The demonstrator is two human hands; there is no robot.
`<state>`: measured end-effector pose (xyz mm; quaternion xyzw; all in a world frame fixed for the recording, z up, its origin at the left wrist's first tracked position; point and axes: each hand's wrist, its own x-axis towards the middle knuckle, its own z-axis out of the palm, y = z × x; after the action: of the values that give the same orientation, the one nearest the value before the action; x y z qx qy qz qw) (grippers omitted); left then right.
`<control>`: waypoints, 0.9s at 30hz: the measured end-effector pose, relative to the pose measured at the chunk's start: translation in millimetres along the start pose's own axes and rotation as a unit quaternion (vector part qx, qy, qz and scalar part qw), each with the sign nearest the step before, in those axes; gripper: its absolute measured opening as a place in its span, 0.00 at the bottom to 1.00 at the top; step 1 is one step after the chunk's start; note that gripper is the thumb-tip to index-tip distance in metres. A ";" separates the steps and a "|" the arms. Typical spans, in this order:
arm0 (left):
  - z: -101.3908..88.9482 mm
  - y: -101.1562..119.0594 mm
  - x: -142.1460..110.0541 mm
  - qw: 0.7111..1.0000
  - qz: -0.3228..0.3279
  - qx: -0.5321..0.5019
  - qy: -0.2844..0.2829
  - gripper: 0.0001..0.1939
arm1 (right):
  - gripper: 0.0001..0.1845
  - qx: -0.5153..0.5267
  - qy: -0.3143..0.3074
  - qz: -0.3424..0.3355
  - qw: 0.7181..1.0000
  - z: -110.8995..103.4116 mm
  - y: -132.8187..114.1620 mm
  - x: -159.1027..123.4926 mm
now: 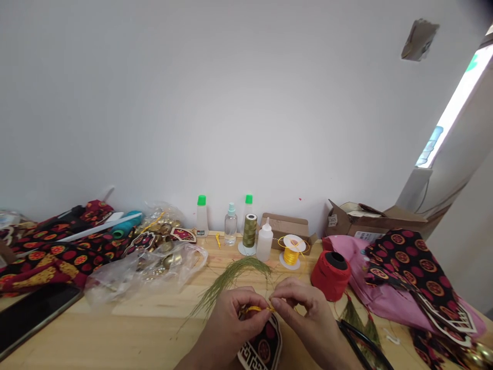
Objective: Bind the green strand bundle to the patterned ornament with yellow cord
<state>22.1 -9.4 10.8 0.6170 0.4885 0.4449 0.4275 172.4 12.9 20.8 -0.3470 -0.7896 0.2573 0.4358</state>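
My left hand (236, 324) is closed in a pinch on a short yellow cord (253, 309). Close beside it, my right hand (306, 316) pinches the same cord between thumb and forefinger; the fingertips nearly meet. Under my hands lies a dark fabric piece (265, 347) with a red round motif and a cream patterned border, partly covered by my left hand. Just behind my hands, a loose bundle of olive-green threads (231, 272) curves across the wooden table (146, 334).
Bottles, including a white squeeze bottle (264, 244), stand behind with a green thread spool (250, 231) and a yellow cord spool (291, 253). Right are a red thread cone (331, 276), black-handled scissors (362, 345) and tassels (351, 314). Left are a plastic bag (142, 272) and a phone (36, 316).
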 end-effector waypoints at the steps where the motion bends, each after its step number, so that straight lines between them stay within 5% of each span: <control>1: 0.3 -0.3 0.2 1.000 -0.009 -0.009 0.005 0.09 | 0.07 -0.012 0.005 -0.011 1.000 -0.3 -1.2 -0.6; 8: 0.7 -5.9 1.1 0.985 -0.064 -0.158 0.024 0.07 | 0.07 -0.105 0.044 -0.177 0.978 2.9 -0.3 -5.6; 13: 0.8 -5.4 1.7 0.956 -0.112 -0.270 0.029 0.08 | 0.08 -0.093 0.043 -0.176 0.979 8.3 5.2 -6.2; 17: 2.5 -1.2 0.3 0.931 -0.136 -0.336 0.033 0.08 | 0.08 -0.031 0.061 -0.116 0.991 15.0 5.2 -5.5; 20: 3.7 1.5 -0.6 0.917 -0.145 -0.370 0.042 0.07 | 0.07 0.065 0.061 -0.011 0.996 20.8 4.1 -4.8; 27: 3.7 5.3 -1.3 0.916 -0.124 -0.377 0.051 0.07 | 0.05 0.310 0.042 0.164 0.935 26.1 -2.6 -3.6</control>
<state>26.7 -11.9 14.8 0.3205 0.3782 0.5703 0.6550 150.3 5.8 8.2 -0.3297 -0.5838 0.5428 0.5058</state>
